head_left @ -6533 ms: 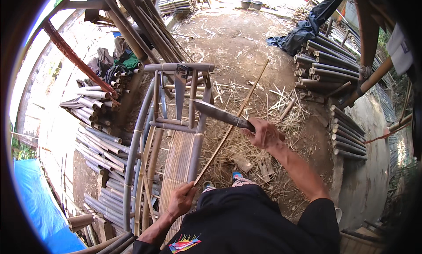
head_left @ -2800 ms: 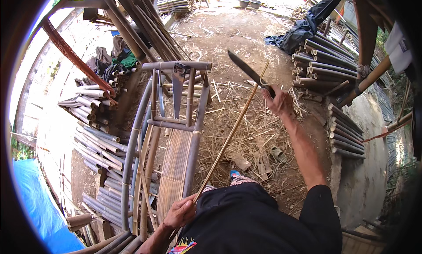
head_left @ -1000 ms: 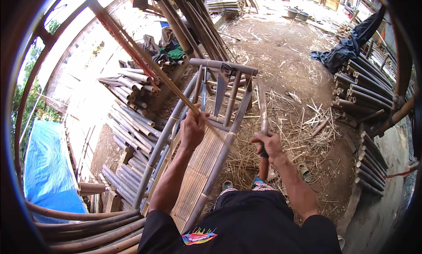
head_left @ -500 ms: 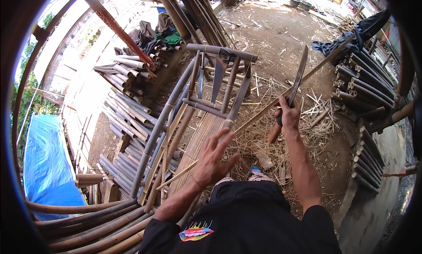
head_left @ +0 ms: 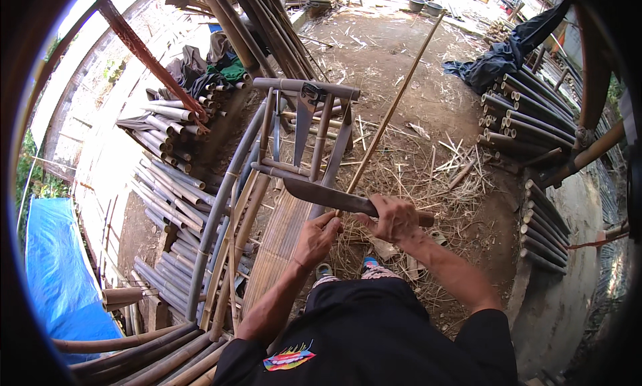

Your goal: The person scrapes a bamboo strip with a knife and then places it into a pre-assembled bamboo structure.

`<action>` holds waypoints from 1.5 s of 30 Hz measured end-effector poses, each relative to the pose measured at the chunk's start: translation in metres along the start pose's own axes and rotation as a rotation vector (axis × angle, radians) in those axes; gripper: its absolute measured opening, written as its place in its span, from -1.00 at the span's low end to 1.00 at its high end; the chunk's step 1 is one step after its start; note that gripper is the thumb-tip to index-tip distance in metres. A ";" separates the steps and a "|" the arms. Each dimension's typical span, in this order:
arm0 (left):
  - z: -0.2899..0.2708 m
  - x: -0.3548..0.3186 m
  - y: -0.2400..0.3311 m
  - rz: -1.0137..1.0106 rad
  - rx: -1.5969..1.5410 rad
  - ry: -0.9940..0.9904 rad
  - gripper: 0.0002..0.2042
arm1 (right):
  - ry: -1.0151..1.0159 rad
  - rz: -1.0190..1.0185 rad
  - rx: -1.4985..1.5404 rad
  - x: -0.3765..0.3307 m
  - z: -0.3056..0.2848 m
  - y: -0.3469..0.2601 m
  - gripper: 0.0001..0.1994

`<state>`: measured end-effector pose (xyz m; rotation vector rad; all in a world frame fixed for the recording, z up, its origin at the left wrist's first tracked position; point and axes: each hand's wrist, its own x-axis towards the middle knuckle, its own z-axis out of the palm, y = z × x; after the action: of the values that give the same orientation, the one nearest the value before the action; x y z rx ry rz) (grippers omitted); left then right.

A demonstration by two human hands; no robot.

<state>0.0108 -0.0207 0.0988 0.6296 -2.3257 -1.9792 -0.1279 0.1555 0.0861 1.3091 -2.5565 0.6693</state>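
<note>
Right hand (head_left: 396, 217) clenches a machete (head_left: 334, 197) handle; left hand (head_left: 315, 237) grips the thin bamboo stick (head_left: 391, 108) beside the blade.

A single view, worn on the person's head, looks steeply down over the dark shirt (head_left: 364, 332) at the near edge, close on the two hands, the left hand (head_left: 315, 237) and right hand (head_left: 394, 217), which sit just below the middle. It faces forward across the dirt yard, with the bamboo chair frame (head_left: 294, 145) just ahead and left, stacked poles (head_left: 167, 185) far left and more poles (head_left: 528, 132) far right. The fisheye lens bends straight edges near the dark round rim.
</note>
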 end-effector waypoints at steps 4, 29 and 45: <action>0.003 -0.021 -0.009 -0.024 0.041 0.043 -0.73 | -0.022 0.154 -0.047 0.010 0.001 0.019 -0.43; -0.009 -0.045 0.008 -0.194 -0.352 -0.048 -0.62 | -0.068 0.227 0.112 0.011 0.005 0.001 -0.36; -0.040 -0.114 -0.032 -0.233 -0.240 -0.168 -0.62 | 0.147 -0.350 -0.062 0.012 -0.021 0.088 -0.46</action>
<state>0.1359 -0.0257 0.1035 0.7738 -2.1322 -2.4547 -0.2062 0.2018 0.0823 1.5690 -2.1401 0.5859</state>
